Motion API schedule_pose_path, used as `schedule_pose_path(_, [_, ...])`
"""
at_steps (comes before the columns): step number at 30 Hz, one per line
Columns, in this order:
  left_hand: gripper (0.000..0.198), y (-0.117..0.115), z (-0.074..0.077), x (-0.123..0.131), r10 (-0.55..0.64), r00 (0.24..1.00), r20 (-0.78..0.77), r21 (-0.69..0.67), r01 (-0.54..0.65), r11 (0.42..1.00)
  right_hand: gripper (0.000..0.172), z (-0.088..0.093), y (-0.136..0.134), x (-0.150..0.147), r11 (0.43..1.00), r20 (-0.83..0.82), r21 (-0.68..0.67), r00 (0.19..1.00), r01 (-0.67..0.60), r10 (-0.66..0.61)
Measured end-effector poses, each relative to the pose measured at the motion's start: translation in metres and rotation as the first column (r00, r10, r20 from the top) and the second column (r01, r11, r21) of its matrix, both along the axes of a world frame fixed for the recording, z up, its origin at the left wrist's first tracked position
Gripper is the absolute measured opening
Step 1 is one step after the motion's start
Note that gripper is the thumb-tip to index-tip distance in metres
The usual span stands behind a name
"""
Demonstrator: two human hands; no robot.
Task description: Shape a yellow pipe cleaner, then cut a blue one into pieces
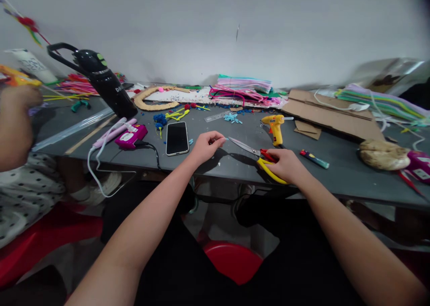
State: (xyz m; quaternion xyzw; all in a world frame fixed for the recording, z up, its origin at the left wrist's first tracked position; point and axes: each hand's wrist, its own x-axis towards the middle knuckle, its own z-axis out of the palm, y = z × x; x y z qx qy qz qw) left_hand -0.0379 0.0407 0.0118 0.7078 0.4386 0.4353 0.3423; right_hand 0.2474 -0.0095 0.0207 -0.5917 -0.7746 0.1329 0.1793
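Note:
My right hand [285, 165] grips scissors [244, 146] with red and yellow handles, the fingers wrapped round them. Their blades point left toward my left hand [207, 146], whose thumb and fingers are pinched together. A tiny light-blue tip [226, 139] shows at those fingertips, close to the scissor points; most of that piece is hidden. Behind, on the grey table [215, 162], lies a small pile of cut light-blue pieces [233, 118]. To the left of my left hand rests a phone [177, 138] with a dark screen.
A yellow glue gun [276, 127] and a small tube [314, 158] lie near my right hand. Black bottle [107, 86], purple device [131, 136] and white cable stand left. Cardboard [325, 113] and pipe-cleaner bundles [243, 94] line the back. Another person's hand [23, 97] is far left.

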Motion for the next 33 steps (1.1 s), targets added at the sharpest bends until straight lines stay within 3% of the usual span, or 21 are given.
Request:
schedule_pose_path(25, [0.028, 0.0024, -0.0028, -0.0004, -0.015, 0.999, 0.029, -0.004, 0.015, 1.0, 0.016, 0.0008, 0.0027, -0.0001, 1.0, 0.018, -0.008, 1.0, -0.002, 0.002])
schedule_pose_path(30, [0.027, 0.0022, -0.0017, -0.0004, -0.026, 0.999, 0.023, 0.011, 0.026, 1.0, 0.034, 0.0003, 0.0001, 0.0008, 0.999, -0.012, -0.025, 1.0, 0.025, -0.026])
schedule_pose_path(33, [0.027, 0.0022, -0.002, -0.0002, -0.025, 0.999, 0.021, 0.012, 0.025, 1.0, 0.036, -0.0002, 0.0, 0.0013, 0.999, -0.013, -0.033, 1.0, 0.01, -0.01])
